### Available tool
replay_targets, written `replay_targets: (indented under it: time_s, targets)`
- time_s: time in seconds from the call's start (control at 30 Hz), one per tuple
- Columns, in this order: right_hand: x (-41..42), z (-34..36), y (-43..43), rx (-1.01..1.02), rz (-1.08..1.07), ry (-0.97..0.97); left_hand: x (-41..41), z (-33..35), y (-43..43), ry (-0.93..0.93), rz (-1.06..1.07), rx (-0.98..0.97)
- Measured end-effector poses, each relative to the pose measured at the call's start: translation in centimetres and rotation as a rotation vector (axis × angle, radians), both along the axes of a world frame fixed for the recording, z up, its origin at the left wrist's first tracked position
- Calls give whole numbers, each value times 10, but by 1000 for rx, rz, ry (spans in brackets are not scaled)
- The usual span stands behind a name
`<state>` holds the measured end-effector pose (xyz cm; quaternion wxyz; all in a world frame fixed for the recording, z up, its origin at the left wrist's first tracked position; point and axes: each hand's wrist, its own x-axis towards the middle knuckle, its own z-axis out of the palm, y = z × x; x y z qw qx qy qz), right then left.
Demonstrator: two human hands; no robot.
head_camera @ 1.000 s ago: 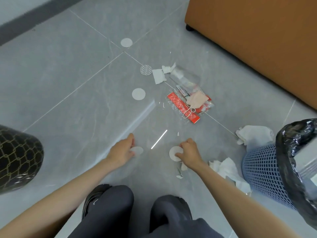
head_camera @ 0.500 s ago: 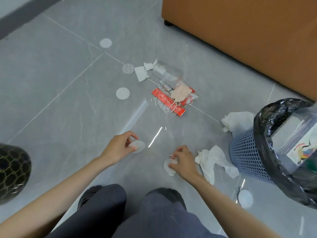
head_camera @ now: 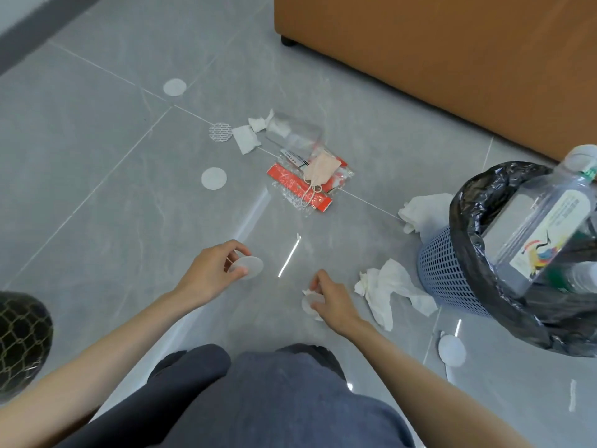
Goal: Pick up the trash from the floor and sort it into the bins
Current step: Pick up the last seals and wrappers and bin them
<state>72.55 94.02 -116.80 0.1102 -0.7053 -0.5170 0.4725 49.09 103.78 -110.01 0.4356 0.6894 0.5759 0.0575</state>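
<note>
**Head camera: each hand pinches a white pad low over the floor**

We look down past knees in grey trousers, with both bare forearms reaching forward from the lower corners. The left hand is turned inward, and its thumb and curled fingers pinch the near edge of a round white pad. The pad juts out flat to the right of the fingertips. The right hand is knuckles-up, its fingers bent round a crumpled white pad. We see only the part of it that pokes out on the hand's left side. We cannot tell whether either pad touches the grey floor.

More trash lies ahead. A loose white disc sits beyond the left hand, with a second disc farther off on a tile joint. A patterned disc lies beside a torn paper scrap. A red wrapper lies under a pale pink mask, near a clear plastic bag.

At the right stands a blue mesh bin lined with black plastic, holding a clear bottle. A crumpled tissue lies just beside it, near the right hand. Another tissue lies behind the bin, and one more disc in front of it. A black bin with a gold net pattern shows at the left edge.
</note>
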Motion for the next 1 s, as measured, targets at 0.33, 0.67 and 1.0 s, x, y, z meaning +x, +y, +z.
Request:
replay_targets:
  time_s: [0.33, 0.67, 1.0]
  targets:
    - [106, 35, 5, -3, -421, -108, 44, 28, 11, -124, 8, 45]
    - [100, -3, -19, -148, -484, -268, 68, 29, 1, -169, -49, 21]
    - [77, 5, -4, -120, -251, -397, 50, 46, 3, -175, -2, 28]
